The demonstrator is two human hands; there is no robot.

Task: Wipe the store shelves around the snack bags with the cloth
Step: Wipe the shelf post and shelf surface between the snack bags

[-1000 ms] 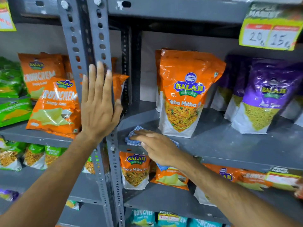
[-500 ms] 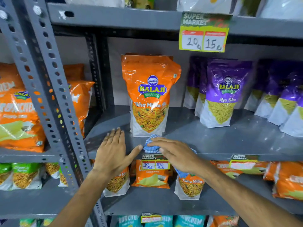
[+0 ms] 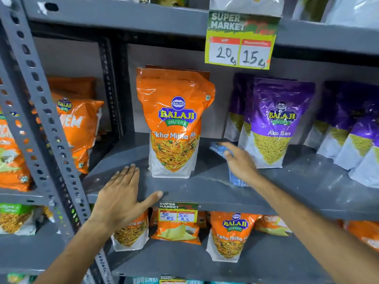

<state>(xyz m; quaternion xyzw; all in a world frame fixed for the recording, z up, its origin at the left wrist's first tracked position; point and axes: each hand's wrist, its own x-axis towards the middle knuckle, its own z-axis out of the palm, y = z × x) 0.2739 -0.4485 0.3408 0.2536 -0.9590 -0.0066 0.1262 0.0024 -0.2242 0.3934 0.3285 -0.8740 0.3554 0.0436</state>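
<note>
A grey metal shelf [image 3: 205, 187] carries an upright orange Tikha Mitha snack bag [image 3: 174, 124] and purple Aloo Sev bags [image 3: 276, 124]. My right hand [image 3: 240, 162] presses a blue checked cloth [image 3: 220, 149] flat on the shelf in the gap between the orange bag and the nearest purple bag. Part of the cloth shows under my wrist. My left hand [image 3: 123, 195] lies flat with fingers spread on the shelf's front left edge, left of the orange bag, holding nothing.
A perforated grey upright [image 3: 41, 124] stands at left, with orange Crunchem bags [image 3: 80, 124] beyond it. Price tags hang from the shelf above [image 3: 240, 39] and from this shelf's front lip [image 3: 178, 212]. More snack bags [image 3: 231, 236] stand on the shelf below.
My right hand has slid the cloth from the shelf's front edge back and right, into the gap between the bags. My left hand came down from the upright onto the shelf.
</note>
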